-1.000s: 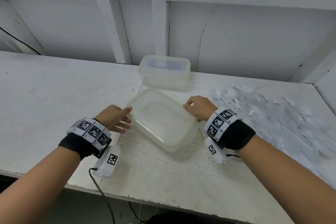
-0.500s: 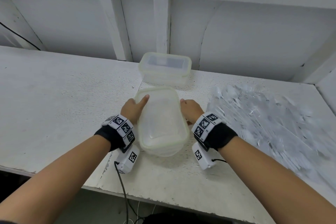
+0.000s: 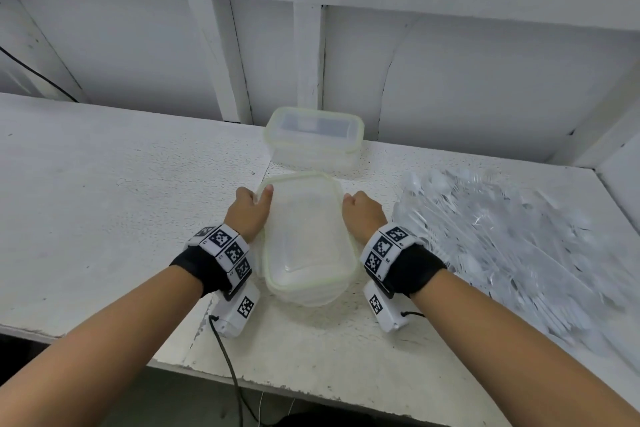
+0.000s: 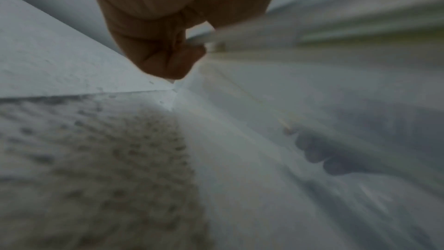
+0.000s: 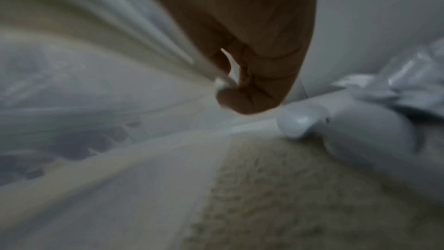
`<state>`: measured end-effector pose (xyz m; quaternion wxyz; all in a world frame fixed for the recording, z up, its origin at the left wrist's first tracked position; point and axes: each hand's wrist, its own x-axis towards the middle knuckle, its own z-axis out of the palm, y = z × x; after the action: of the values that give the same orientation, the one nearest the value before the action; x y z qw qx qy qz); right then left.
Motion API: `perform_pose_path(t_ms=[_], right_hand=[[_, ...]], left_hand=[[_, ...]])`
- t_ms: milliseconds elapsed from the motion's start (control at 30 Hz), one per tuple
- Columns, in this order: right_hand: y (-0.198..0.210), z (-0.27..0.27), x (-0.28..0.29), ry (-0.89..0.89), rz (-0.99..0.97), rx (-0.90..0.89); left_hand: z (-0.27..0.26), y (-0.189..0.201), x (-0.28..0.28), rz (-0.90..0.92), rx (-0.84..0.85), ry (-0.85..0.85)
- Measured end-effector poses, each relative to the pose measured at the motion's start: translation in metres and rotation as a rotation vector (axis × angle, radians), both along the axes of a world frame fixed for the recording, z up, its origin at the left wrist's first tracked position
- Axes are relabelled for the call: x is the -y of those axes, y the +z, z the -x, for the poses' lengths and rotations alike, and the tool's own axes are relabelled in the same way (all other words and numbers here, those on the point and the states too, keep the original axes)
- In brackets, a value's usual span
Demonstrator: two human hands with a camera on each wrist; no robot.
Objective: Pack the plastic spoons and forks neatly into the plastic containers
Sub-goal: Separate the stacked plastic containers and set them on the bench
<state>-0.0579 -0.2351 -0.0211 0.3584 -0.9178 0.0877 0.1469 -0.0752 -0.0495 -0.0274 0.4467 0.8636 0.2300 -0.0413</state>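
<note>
Near container (image 3: 308, 236) — lidded, lying lengthwise on table (image 3: 104, 204) | left hand (image 3: 247, 210) and right hand (image 3: 363, 215) gripping its long sides | second container (image 3: 313, 137) sitting behind | cutlery pile (image 3: 502, 236) — lying right.

A plain workshop-like corner: rough white-painted bench (image 3: 104, 184) against a bare framed white wall (image 3: 485, 80).

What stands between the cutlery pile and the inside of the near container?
Its lid. The near container is closed, and the left hand and right hand grip its sides. The cutlery pile lies to its right, with only bare table between.
</note>
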Motion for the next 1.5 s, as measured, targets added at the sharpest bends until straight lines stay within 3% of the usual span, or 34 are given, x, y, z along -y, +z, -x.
perform_pose_path(t_ms=[167, 300, 633, 767, 867, 933, 1000, 1067, 1267, 1500], right_hand=[[0.030, 0.024, 0.008, 0.349, 0.060, 0.273], [0.060, 0.056, 0.001, 0.645, 0.144, 0.243], [0.078, 0.083, -0.001, 0.675, 0.209, 0.370], [0.082, 0.084, -0.001, 0.592, 0.148, 0.454], [0.087, 0.081, 0.009, 0.497, 0.044, 0.501], [0.089, 0.078, 0.018, 0.395, -0.088, 0.525], [0.089, 0.073, 0.031, 0.272, -0.216, 0.502], [0.088, 0.069, 0.043, 0.168, -0.292, 0.455], [0.066, 0.059, 0.057, -0.068, -0.502, 0.356], [0.019, 0.052, 0.038, -0.261, -0.834, -0.013]], left_hand=[[-0.005, 0.029, -0.013, 0.136, 0.080, 0.036], [-0.010, 0.060, -0.007, 0.307, 0.165, -0.012], [-0.007, 0.082, 0.020, 0.574, 0.270, -0.105], [-0.009, 0.084, 0.015, 0.523, 0.224, -0.134], [-0.008, 0.067, 0.002, 0.080, 0.107, -0.111], [-0.001, 0.047, -0.007, -0.164, -0.074, -0.155], [0.007, 0.030, -0.009, -0.078, -0.222, -0.198], [0.014, 0.021, -0.004, 0.178, -0.270, -0.148], [0.013, 0.039, -0.012, 0.438, -0.149, -0.028], [0.005, 0.064, -0.015, 0.580, -0.023, 0.067]])
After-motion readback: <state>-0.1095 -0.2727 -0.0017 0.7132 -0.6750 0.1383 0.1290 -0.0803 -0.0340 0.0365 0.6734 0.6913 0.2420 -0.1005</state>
